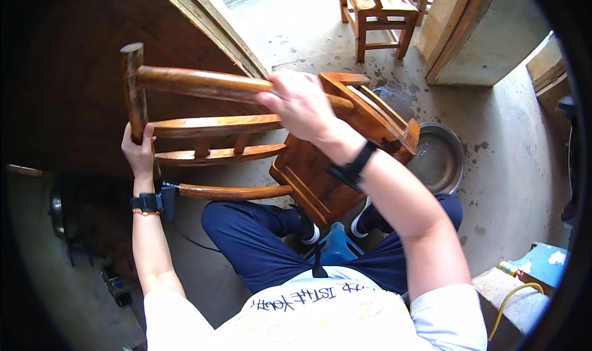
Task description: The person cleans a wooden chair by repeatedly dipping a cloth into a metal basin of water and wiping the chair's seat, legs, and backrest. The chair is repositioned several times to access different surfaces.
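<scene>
A varnished wooden chair [319,175] lies tilted in front of me, its back pointing left and its seat near my knees. My left hand [138,149] is closed around the top rail [135,92] of the chair back. With my right hand [298,99] I touch the far side post [199,82]; the palm side is hidden, so I cannot tell whether a cloth or anything else is under it. Both wrists wear dark bands.
A metal basin [437,159] stands on the wet-spotted floor right of the chair. Another wooden chair [386,18] stands beyond the doorway. A blue plastic stool [335,247] is between my legs. A yellow cable [513,300] curves over a block at lower right.
</scene>
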`<state>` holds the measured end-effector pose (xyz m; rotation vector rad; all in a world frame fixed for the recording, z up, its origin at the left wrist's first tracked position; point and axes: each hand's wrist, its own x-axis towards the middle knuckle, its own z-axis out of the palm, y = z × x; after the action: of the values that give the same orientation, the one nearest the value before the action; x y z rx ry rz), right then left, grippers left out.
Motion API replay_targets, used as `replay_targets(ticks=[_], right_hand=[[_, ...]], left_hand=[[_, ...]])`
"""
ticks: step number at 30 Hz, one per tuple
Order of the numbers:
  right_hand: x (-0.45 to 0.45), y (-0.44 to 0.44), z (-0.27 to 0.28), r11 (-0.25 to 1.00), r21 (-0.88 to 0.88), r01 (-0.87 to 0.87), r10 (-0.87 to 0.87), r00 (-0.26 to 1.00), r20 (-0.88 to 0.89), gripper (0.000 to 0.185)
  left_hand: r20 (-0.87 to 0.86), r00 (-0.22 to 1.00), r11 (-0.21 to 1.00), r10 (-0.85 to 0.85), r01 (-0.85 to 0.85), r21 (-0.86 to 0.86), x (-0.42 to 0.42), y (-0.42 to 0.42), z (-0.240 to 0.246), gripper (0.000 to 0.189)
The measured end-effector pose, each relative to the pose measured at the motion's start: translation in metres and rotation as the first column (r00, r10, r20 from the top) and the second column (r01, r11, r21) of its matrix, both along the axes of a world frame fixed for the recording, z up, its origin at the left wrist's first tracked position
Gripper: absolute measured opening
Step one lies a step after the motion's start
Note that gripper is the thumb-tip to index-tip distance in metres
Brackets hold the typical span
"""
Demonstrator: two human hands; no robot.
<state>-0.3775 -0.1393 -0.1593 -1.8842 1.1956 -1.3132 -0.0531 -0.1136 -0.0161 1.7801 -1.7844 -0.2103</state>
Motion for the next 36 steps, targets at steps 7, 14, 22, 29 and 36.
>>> replay_targets(ticks=[7,14,22,29,36], right_hand=[[-0.136,0.067,-0.042,0.947,0.231,-0.222,0.28,0.924,-0.26,0.053],[-0.159,0.092,-0.038,0.875,0.477,-0.086,0.174,0.974,-0.143,0.043],[-0.128,-0.066,-0.046,0.768,0.625,-0.139,0.119,0.99,0.073,0.027],[-0.109,-0.073,-0.17,0.781,0.015,-0.624,0.623,0.778,-0.081,0.04],[-0.195,-0.088,-0.283,0.654,0.751,0.092,0.57,0.593,-0.569,0.024]], left_hand=[[0.056,0.998,1.0,0.008,-0.007,-0.019,0.02,0.003,-0.007,0.034],[0.031,0.999,1.0,0.017,-0.017,-0.018,0.023,0.005,-0.01,0.032],[0.073,0.997,1.0,-0.005,0.006,-0.02,0.038,0.011,-0.011,0.03],[-0.043,0.999,1.0,0.019,-0.018,0.024,0.062,0.021,-0.013,0.039],[0.014,0.998,0.998,0.067,-0.067,-0.008,0.102,0.037,-0.011,0.057]])
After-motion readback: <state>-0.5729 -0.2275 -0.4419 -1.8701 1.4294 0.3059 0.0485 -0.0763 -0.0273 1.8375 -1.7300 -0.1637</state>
